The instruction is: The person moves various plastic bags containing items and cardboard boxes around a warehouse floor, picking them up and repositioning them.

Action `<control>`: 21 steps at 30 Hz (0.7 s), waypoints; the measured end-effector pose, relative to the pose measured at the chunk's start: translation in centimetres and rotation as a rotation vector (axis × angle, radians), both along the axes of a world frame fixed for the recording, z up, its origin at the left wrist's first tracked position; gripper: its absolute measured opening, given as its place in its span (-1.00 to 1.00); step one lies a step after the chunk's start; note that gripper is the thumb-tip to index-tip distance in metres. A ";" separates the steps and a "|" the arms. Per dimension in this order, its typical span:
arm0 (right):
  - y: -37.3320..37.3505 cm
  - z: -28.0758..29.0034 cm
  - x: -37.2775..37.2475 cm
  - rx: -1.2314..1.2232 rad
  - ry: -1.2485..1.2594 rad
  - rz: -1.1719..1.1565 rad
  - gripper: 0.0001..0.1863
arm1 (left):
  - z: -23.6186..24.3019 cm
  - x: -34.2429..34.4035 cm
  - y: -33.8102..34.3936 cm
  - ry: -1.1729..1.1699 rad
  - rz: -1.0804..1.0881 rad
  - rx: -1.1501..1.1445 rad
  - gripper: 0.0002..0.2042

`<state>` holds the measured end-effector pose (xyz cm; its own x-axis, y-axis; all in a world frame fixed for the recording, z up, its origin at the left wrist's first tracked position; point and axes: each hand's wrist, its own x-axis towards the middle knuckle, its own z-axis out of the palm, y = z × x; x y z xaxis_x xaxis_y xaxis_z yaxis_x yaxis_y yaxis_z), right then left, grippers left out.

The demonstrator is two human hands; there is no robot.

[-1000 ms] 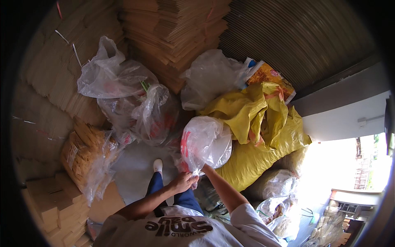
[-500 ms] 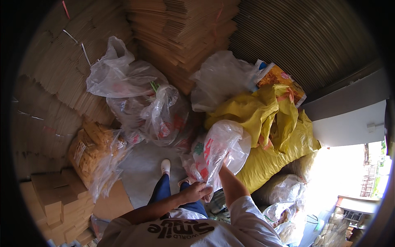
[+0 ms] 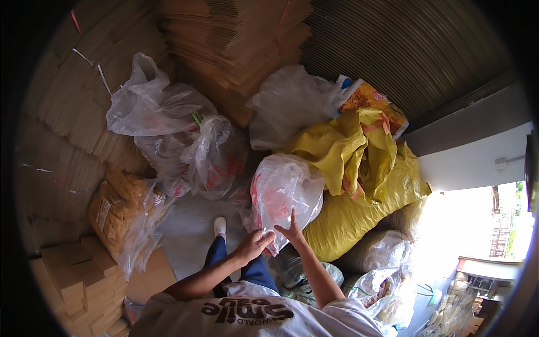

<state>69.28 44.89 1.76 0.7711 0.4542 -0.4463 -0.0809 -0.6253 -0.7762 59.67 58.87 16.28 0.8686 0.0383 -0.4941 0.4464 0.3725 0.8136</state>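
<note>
A clear plastic bag [image 3: 285, 185] with red print hangs puffed out in front of me. My left hand [image 3: 254, 247] is closed on the bag's lower edge, its fingers partly hidden in the film. My right hand [image 3: 293, 231] lies against the bag's near right side, thumb and forefinger spread apart. Just beyond the bag is a large yellow woven sack [image 3: 348, 219], with a loose yellow sack [image 3: 331, 149] draped on it. To the left lie more clear bags [image 3: 210, 151], bunched together, some with red print.
Flattened cardboard stacks [image 3: 73, 118] rise on the left and behind. Brown cartons [image 3: 67, 275] stand at lower left beside a plastic-wrapped brown bundle [image 3: 115, 205]. Filled clear bags [image 3: 387, 253] sit at right, near a bright opening. Grey floor [image 3: 193, 222] shows by my shoe.
Both hands have moved; the right hand has come out from behind the bag's film, with its fingers now spread. The bag has puffed out and shifted left. The whole view has shifted slightly.
</note>
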 end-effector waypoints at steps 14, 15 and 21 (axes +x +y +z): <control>1.4 -5.1 2.9 0.199 0.506 0.451 -0.47 | 1.6 0.5 -2.8 -0.070 -0.094 -0.054 -0.78; 0.4 -5.3 2.9 0.178 0.552 0.438 -0.48 | 0.8 0.1 -2.2 -0.057 -0.169 -0.081 -0.78; -5.9 -5.2 4.4 0.044 0.595 0.226 -0.54 | -0.5 -5.2 0.4 -0.113 -0.142 -0.024 -0.63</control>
